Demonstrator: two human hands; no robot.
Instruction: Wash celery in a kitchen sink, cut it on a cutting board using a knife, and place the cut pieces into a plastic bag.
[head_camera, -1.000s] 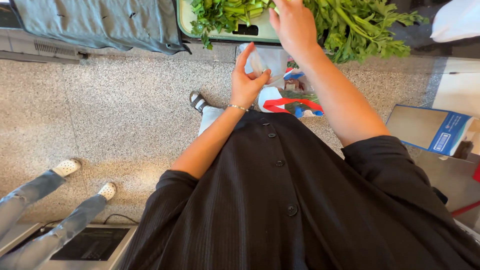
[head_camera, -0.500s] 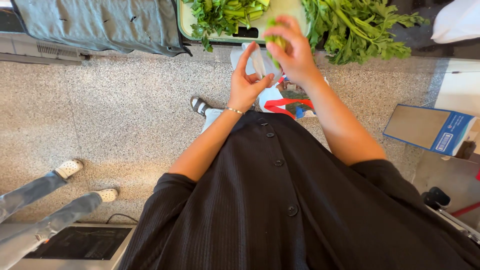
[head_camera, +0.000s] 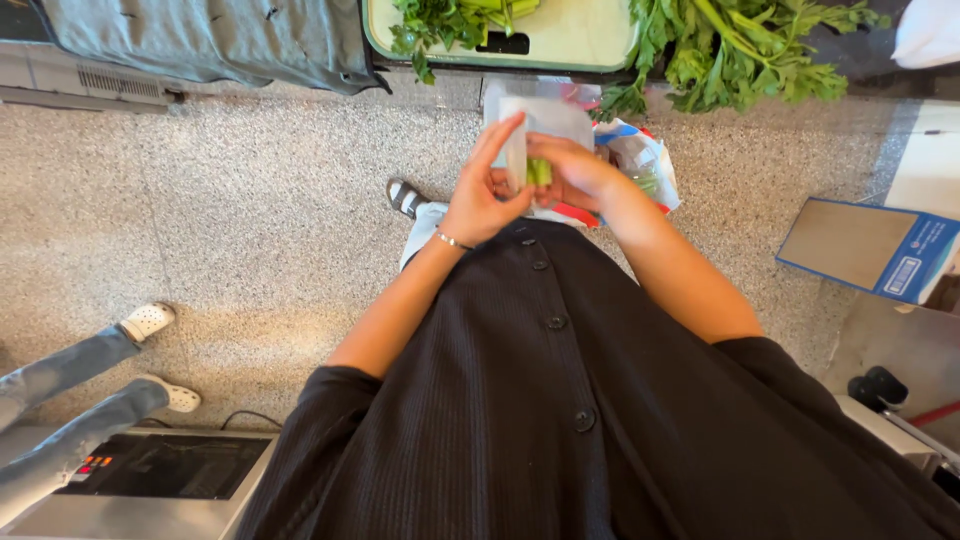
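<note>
garment: black ribbed, buttoned front, short sleeves | left wrist: thin bracelet (head_camera: 452, 240) | footwear: striped sandal (head_camera: 403, 196)

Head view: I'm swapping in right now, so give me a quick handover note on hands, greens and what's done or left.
Left hand and right hand meet in front of the body, together pinching a short green stalk piece. A plastic bag sits on the floor just beneath them. More leafy greens lie on the pale cutting board. Done: one piece picked up. Left: the piles on the board.
</note>
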